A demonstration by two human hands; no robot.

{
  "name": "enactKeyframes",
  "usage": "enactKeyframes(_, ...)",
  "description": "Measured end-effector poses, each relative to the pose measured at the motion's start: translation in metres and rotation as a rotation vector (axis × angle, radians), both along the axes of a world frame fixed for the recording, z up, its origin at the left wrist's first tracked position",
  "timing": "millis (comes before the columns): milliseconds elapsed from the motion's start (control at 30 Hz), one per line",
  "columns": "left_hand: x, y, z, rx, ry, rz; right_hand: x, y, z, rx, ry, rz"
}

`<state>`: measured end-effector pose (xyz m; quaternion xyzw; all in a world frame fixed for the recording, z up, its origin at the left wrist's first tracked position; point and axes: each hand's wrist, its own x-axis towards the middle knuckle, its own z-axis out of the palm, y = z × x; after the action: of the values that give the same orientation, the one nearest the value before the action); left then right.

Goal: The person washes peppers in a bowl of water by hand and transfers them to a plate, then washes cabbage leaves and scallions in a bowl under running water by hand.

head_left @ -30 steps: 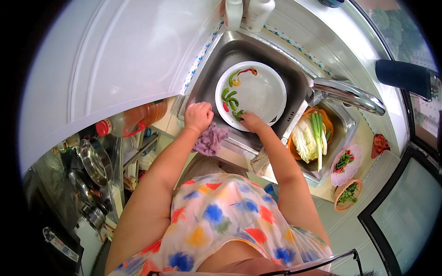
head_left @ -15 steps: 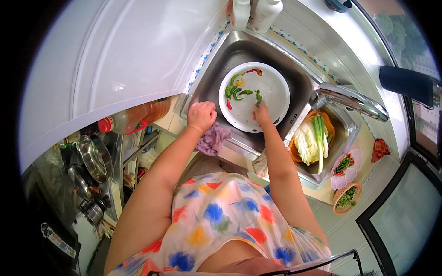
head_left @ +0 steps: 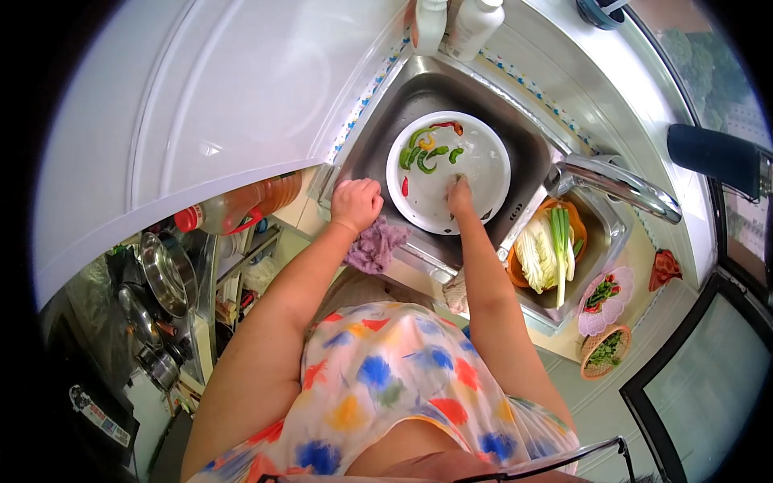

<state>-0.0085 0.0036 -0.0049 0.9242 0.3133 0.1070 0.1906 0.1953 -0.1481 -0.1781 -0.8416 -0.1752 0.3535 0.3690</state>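
A white basin (head_left: 475, 161) sits in the large steel sink (head_left: 419, 76). Several green peppers (head_left: 426, 161), a yellow one (head_left: 427, 144) and red ones (head_left: 405, 186) lie along its left and upper side. My right hand (head_left: 459, 197) is inside the basin at its lower right, fingers closed; a small dark bit shows at the fingertips, too small to name. My left hand (head_left: 357, 204) rests as a loose fist on the sink's front left edge, just above a purple cloth (head_left: 376, 245).
The faucet (head_left: 620, 187) reaches over the smaller sink, which holds an orange basket (head_left: 576, 219) with cabbage (head_left: 535, 251) and scallions (head_left: 560, 249). A pink dish (head_left: 600, 319) and wicker basket (head_left: 593, 370) stand at right. Bottles (head_left: 475, 30) stand behind; an oil jug (head_left: 241, 205) is at left.
My right hand moved right and up from the peppers at the basin's lower left. One green pepper lies apart near the middle. My left hand stays on the sink edge.
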Motion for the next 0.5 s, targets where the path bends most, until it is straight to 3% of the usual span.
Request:
enactKeyframes(33,0.0,0.0,0.0,-0.003,0.001,0.0,0.002,0.003,0.018,-0.029,0.189,-0.036)
enactKeyframes(133,0.0,0.0,0.0,-0.001,-0.005,0.0,0.008,0.016,0.071,-0.177,0.279,0.06)
enactKeyframes(233,0.0,0.0,0.0,0.0,-0.006,0.002,0.012,0.018,0.056,-0.264,0.416,0.101)
enactKeyframes(333,0.0,0.0,0.001,-0.013,0.003,0.012,-0.005,0.027,0.053,-0.13,0.438,0.25)
enactKeyframes(433,0.0,0.0,0.002,-0.018,0.009,0.008,-0.027,0.037,0.052,0.054,0.586,0.219)
enactKeyframes(500,0.001,0.0,0.006,-0.016,0.015,0.008,-0.043,0.045,0.057,0.042,0.522,0.258)
